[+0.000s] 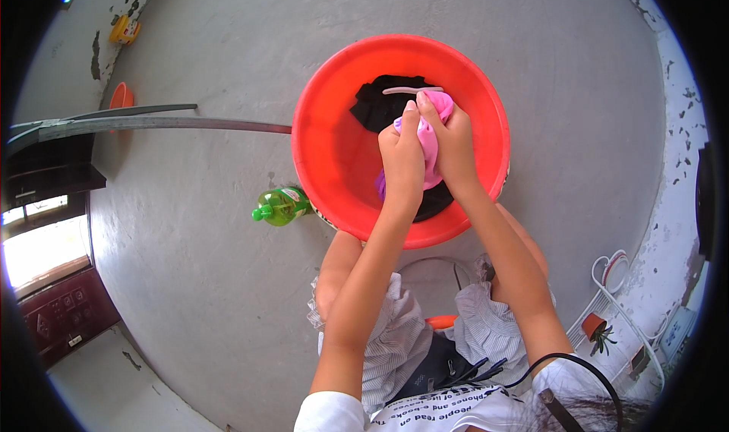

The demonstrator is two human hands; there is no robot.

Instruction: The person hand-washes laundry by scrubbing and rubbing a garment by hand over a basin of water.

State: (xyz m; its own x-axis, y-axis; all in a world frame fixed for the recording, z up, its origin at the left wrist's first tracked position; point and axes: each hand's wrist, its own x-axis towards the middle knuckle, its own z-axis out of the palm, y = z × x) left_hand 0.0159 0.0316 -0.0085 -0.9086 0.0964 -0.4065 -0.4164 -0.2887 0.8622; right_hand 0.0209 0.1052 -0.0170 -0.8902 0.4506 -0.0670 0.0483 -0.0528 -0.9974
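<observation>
A big red plastic basin (326, 140) stands on the grey floor in front of me. Both my hands are inside it, close together. My left hand (402, 155) and my right hand (452, 140) are both closed on a pink cloth (430, 140), bunched between them. Under and behind the pink cloth lies a black garment (383, 102) on the basin's bottom. My knees show just below the basin.
A green plastic bottle (279, 205) lies on the floor against the basin's left side. A long metal bar (152, 122) runs in from the left. A small orange bowl (121, 96) and a yellow object (123, 29) sit far left. A white wire rack (623, 295) stands at the right wall.
</observation>
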